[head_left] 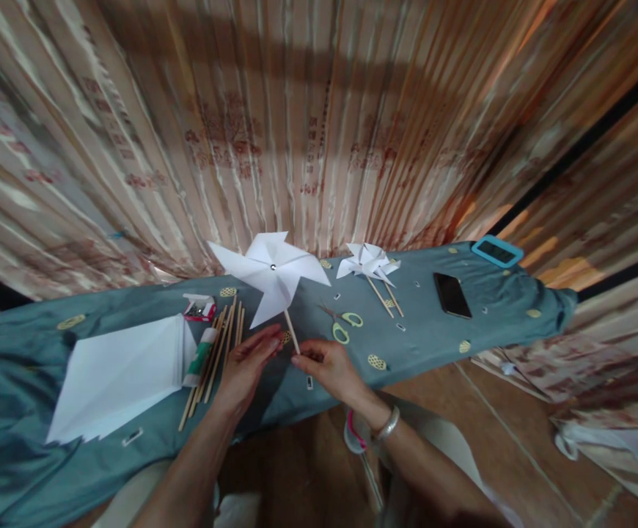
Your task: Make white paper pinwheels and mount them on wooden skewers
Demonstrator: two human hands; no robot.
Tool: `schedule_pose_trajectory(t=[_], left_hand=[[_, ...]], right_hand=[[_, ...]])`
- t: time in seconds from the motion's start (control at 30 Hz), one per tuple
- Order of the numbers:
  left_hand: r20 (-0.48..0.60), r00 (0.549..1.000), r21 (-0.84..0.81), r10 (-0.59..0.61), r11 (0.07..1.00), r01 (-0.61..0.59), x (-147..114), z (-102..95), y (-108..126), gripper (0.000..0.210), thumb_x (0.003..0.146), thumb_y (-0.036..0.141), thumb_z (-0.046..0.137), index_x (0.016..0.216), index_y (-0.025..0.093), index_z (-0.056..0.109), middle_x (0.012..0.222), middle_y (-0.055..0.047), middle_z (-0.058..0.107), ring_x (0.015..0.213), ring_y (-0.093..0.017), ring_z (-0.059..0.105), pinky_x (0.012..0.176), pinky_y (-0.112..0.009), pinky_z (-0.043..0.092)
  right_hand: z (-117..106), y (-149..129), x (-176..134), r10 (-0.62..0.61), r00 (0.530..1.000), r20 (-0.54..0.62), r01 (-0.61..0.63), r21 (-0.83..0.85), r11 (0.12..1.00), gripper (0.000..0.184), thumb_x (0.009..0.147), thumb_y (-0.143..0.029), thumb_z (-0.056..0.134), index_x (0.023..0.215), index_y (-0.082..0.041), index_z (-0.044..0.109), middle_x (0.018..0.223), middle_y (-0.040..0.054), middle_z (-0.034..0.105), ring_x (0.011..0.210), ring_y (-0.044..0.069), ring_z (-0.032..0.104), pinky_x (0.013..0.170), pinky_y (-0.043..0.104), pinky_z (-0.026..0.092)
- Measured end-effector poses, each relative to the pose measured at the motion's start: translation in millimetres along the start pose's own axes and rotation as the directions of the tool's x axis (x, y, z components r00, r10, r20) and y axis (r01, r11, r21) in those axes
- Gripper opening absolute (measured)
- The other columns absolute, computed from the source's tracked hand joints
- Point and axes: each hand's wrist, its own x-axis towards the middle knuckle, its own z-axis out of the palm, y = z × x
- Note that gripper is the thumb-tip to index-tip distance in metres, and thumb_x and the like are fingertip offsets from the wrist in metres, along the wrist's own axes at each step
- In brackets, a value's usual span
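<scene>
Nearest the camera, the bottom of the view is crossed by the two forearms (187, 462), with a bracelet (389, 424) worn on the right wrist. By the right hand (327, 367), the lower end of the pinwheel's stick (291, 330) is pinched between thumb and fingers. The white pinwheel (275, 273) is thus held above the cloth (11, 440), its stick tilted leftward toward the top. The left hand (250, 367) is placed just beside the stick, its fingers loosely extended and set close together; nothing is seen gripped by it. To its left, sticks (219, 352) are laid in a bunch, with a glue tube (201, 357) against them, then stacked paper (121, 374); an open box (199, 308) is set behind. To the right, scissors (341, 323) are left open, two smaller pinwheels (371, 262) are laid beyond them, and a phone (452, 295) is placed farther along, near a blue-rimmed device (497, 251).
</scene>
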Motion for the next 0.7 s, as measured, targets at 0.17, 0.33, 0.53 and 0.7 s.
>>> schedule_pose_trajectory(t=[0.17,0.33,0.53,0.7], left_hand=[[-0.024,1.0,0.041,-0.006,0.999,0.007,0.9,-0.9,1.9,0.049,0.042,0.037,0.09,0.085,0.018,0.076,0.084,-0.006,0.076,0.078,-0.014,0.066,0.075,-0.024,0.047],[-0.015,1.0,0.066,-0.016,0.998,0.016,2.0,-1.1,1.0,0.05,0.039,0.038,0.09,0.083,0.017,0.076,0.083,-0.006,0.076,0.074,-0.014,0.064,0.072,-0.025,0.047],[0.015,1.0,0.103,0.001,0.995,-0.003,2.7,-2.8,-1.3,0.045,0.045,0.038,0.087,0.084,0.018,0.076,0.086,-0.006,0.076,0.076,-0.015,0.065,0.073,-0.025,0.047],[0.032,0.999,0.178,0.026,0.984,-0.031,2.5,-2.8,-3.7,0.041,0.053,0.037,0.083,0.087,0.017,0.075,0.092,-0.008,0.076,0.079,-0.018,0.066,0.075,-0.027,0.048]], right_hand=[[-52.6,12.2,24.0,-0.003,0.986,-0.166,-0.016,-0.116,0.993,0.027,0.077,-0.042,0.061,0.075,-0.017,0.069,0.06,-0.0007,0.062,0.05,0.011,0.049,0.049,0.022,0.036],[-114.3,18.3,51.0,0.056,0.974,-0.219,-0.154,-0.459,0.875,0.025,0.079,-0.037,0.057,0.074,-0.015,0.069,0.061,0.0003,0.064,0.053,0.011,0.052,0.05,0.02,0.035],[-159.3,26.6,61.3,0.171,0.942,-0.29,-0.326,-0.659,0.678,0.013,0.072,-0.022,0.064,0.062,-0.017,0.069,0.051,-0.0008,0.061,0.052,0.011,0.055,0.05,0.02,0.034],[-168.4,36.5,71.8,0.241,0.922,-0.304,-0.387,-0.739,0.551,0.013,0.073,-0.023,0.063,0.063,-0.019,0.071,0.054,-0.0003,0.063,0.057,0.012,0.06,0.052,0.019,0.038]])
